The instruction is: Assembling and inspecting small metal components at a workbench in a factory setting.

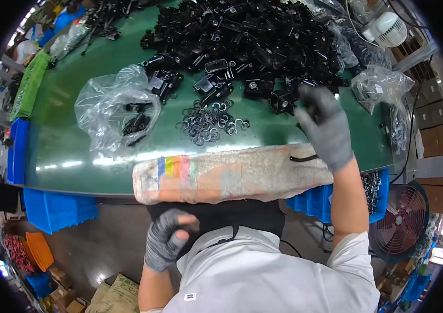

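Observation:
My left hand (168, 239), in a grey knit glove with bare fingertips, hovers in front of my lap, below the table's front edge. Its fingers are curled; something small and dark may be between the fingertips, but I cannot make it out. My right hand (330, 128), in a grey glove, reaches over the table's right side with thumb and fingers apart. It is at the near edge of a heap of black metal parts (252, 41), beside a square-ended black part (282, 101). A black curved strip (303, 158) lies on a pale cloth pad (268, 172) below its wrist.
Loose metal rings (205, 122) lie mid-table on the green top (179, 148). A clear plastic bag (109, 107) with black parts sits to their left. Blue bins (59, 208) stand at the table's edge. At right are a small white fan (388, 30) and a large floor fan (401, 221).

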The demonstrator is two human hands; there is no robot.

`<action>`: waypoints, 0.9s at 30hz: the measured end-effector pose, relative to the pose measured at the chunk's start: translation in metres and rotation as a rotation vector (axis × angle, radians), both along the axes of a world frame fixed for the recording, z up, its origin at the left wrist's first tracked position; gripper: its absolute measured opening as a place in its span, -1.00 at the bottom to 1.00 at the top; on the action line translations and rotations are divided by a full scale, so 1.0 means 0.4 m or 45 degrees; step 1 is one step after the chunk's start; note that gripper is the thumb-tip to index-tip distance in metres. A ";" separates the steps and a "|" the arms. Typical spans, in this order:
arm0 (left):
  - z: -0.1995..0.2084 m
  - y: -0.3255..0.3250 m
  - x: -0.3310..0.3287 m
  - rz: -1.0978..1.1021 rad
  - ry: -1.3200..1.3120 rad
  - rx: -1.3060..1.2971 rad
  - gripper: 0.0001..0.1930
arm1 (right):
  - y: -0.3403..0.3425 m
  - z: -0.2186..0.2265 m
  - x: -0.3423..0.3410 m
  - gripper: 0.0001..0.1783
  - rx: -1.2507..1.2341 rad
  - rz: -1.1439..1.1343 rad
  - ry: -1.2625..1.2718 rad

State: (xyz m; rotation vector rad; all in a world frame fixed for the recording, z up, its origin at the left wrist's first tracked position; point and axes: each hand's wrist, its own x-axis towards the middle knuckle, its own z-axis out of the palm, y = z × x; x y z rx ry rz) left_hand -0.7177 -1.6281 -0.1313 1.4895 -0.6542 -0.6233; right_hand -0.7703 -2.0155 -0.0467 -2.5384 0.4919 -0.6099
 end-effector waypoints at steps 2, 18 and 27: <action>0.002 -0.060 0.008 0.187 -0.258 -0.048 -0.69 | -0.042 -0.013 0.054 -0.47 -0.284 -0.036 0.061; -0.114 -0.205 0.064 0.636 -0.877 0.166 -0.88 | -0.130 -0.086 0.002 -0.44 2.248 0.415 -0.297; -0.104 -0.214 0.063 0.594 -0.805 0.179 -0.86 | -0.040 -0.077 -0.099 -0.46 2.690 0.104 -0.674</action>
